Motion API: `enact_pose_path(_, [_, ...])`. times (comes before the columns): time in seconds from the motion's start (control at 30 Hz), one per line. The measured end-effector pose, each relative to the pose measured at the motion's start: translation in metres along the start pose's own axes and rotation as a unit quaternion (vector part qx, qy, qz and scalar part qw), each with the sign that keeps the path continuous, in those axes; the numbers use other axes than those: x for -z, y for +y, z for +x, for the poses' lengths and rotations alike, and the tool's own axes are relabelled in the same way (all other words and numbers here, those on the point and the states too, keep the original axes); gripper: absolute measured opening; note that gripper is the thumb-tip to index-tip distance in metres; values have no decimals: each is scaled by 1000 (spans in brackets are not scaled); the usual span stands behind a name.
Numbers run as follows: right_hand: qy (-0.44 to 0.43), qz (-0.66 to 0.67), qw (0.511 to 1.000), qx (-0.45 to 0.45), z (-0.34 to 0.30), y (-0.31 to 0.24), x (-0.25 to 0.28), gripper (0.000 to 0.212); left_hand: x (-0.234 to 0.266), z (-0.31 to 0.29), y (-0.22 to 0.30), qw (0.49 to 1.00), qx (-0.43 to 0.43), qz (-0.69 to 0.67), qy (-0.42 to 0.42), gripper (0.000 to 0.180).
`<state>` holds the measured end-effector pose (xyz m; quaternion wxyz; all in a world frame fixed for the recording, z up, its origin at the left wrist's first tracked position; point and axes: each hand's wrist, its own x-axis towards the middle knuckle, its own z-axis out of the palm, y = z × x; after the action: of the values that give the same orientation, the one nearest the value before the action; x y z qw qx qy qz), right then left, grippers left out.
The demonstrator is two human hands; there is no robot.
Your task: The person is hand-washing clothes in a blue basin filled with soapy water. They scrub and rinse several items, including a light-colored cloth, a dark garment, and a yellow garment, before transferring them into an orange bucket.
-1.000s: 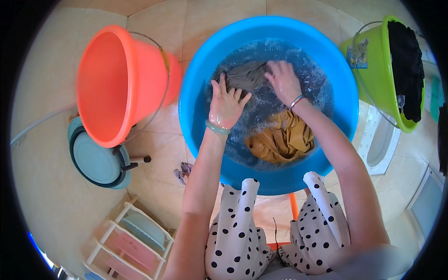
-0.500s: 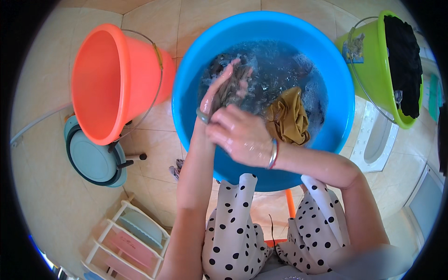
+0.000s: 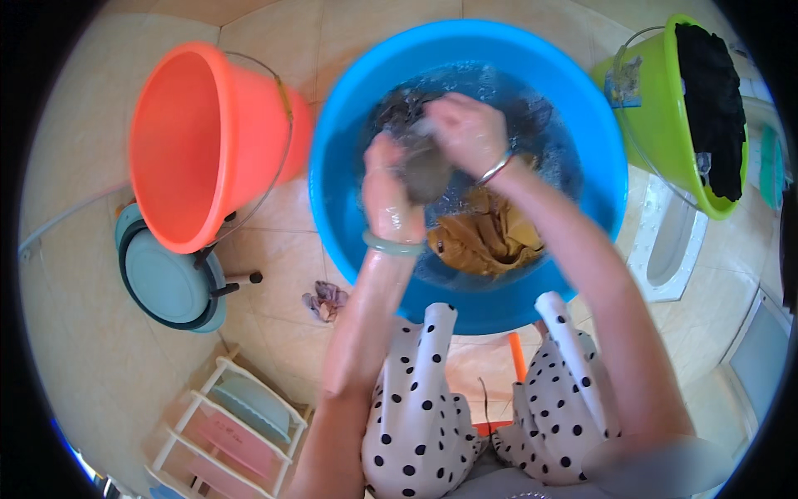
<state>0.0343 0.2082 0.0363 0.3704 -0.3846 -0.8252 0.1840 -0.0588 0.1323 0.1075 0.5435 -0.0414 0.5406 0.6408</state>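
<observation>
A large blue tub (image 3: 332, 91) holds sudsy water and wet clothes. My left hand (image 3: 391, 195), a pale green bangle on its wrist, is closed around a wet grey-brown cloth (image 3: 426, 173). My right hand (image 3: 470, 130), with a silver bangle, pinches the upper part of that cloth; motion blurs its fingertips. Behind the hands, dark cloth (image 3: 403, 106) lies in the water. A mustard-coloured garment (image 3: 486, 241) is spread partly under the surface, below my right wrist.
An orange bucket (image 3: 179, 150) lies tilted at the left, beside a folded blue-grey basin (image 3: 170, 279). A green bucket (image 3: 657, 108) at the right holds black cloth (image 3: 711, 108). A small crumpled cloth (image 3: 326, 301) is on the floor near a white rack (image 3: 229, 416).
My right hand has moved from my left wrist up to the cloth and grips it. The left hand has drawn nearer and curled. The mustard garment has shifted nearer and spread out.
</observation>
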Motion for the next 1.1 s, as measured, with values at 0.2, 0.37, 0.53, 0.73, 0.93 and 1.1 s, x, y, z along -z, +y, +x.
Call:
enact_pose_path(0.2, [-177, -299, 933, -99, -33, 75, 37, 19, 29, 7, -37, 920, -102, 314, -213, 50])
enact_pose_path(0.37, [-120, -144, 982, 9, -11, 44, 37, 30, 70, 5, -33, 963, 148, 174, -145, 61])
enact_pose_path(0.53, [-498, -218, 826, -149, -27, -3, -31, 47, 103, 15, -29, 992, 83, 86, 32, 54])
enact_pose_path(0.73, [-234, 22, 952, -195, -18, -5, -17, 45, 87, 33, -24, 990, 80, 112, 7, 64])
enact_pose_path(0.93, [-203, 287, 934, -64, -15, -100, 58, 36, 57, 48, 6, 949, 202, -117, -213, 76])
enact_pose_path(1.1, [-218, 197, 956, 13, -23, -142, 75, 38, 48, 41, 1, 970, 106, -81, -205, 65])
